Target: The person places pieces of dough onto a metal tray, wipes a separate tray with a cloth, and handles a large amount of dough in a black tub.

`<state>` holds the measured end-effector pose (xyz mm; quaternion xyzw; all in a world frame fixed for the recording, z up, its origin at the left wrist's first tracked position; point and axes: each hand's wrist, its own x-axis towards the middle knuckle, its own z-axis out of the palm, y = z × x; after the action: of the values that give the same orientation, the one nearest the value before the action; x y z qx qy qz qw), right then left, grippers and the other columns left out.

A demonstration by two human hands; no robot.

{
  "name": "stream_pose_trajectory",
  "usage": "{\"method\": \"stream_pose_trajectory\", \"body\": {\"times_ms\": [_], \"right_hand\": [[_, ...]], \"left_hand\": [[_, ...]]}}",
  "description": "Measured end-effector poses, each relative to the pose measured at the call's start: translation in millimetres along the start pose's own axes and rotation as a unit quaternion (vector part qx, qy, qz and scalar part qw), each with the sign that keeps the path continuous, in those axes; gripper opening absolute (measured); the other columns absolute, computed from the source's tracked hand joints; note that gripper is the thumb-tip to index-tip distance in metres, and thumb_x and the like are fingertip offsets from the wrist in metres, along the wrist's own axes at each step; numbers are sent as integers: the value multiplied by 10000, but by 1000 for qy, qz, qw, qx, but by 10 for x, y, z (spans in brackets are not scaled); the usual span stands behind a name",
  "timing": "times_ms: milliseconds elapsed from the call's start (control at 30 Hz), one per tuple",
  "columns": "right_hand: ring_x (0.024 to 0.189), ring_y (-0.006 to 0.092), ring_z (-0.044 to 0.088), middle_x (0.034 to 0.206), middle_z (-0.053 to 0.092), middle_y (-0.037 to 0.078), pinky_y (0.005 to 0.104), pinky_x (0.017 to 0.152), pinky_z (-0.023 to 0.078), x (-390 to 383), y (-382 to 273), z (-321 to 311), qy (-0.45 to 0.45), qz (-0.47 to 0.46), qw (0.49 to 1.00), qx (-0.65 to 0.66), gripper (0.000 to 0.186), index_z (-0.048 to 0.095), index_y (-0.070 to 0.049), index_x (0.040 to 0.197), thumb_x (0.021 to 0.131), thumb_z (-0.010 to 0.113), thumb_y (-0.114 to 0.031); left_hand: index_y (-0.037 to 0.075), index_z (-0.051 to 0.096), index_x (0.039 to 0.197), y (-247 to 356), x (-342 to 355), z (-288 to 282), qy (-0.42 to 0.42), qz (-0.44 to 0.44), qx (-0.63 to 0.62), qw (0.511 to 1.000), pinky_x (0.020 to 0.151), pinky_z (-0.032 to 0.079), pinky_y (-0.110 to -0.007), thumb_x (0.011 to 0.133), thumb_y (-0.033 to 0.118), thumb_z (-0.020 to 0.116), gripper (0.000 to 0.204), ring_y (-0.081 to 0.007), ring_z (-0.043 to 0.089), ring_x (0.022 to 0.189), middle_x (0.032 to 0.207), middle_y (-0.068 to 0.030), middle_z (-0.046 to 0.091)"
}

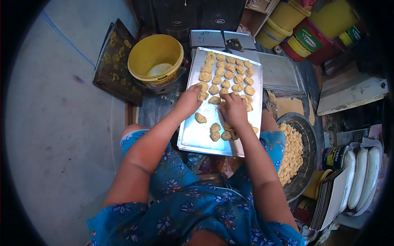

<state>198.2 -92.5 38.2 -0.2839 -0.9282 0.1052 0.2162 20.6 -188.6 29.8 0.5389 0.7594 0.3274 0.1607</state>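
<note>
A shiny metal baking tray lies tilted across my lap and the surface ahead of it. Rows of rough, yellowish dough balls fill its far half, and a few looser ones sit nearer me. At the tray's left edge my left hand has its fingers closed around a dough ball at the end of the left row. Over the middle of the tray, my right hand curls its fingers down onto a dough ball. Its palm partly hides the pieces beneath it.
A dark round basin full of small dough pieces stands by my right knee. Beyond the tray's left side is a yellow bucket, beside a crusted dark tray. Stacked flat trays and several buckets crowd the far right.
</note>
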Motion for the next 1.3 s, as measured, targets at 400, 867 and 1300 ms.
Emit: {"method": "stream_pose_trajectory", "body": {"times_ms": [400,867,1300], "right_hand": [[906,266,562,858,605,76,403,818,374,275,148,-3,-2,86,996,40,210,640,-97,937,743,625,-175],[941,261,568,944,637,79,400,832,381,599,466,169,-7,149,984,102,206,666,-125,953,773,632,-219],[944,246,566,910,634,68,418,850,363,691,247,151,-37,-7,999,37,216,679,-141,933,733,639,-212]], "left_hand": [[-31,513,1235,-146,93,120,64,2,27,998,811,493,-343,676,86,719,607,-300,608,927,1180,-216,551],[-57,549,1156,-56,121,72,-13,-25,-17,999,901,451,-389,699,66,708,499,-377,550,1049,1139,-227,554],[-45,549,1182,-103,119,126,13,3,-2,1000,711,495,-344,664,42,705,548,-273,606,790,1114,-187,575]]}}
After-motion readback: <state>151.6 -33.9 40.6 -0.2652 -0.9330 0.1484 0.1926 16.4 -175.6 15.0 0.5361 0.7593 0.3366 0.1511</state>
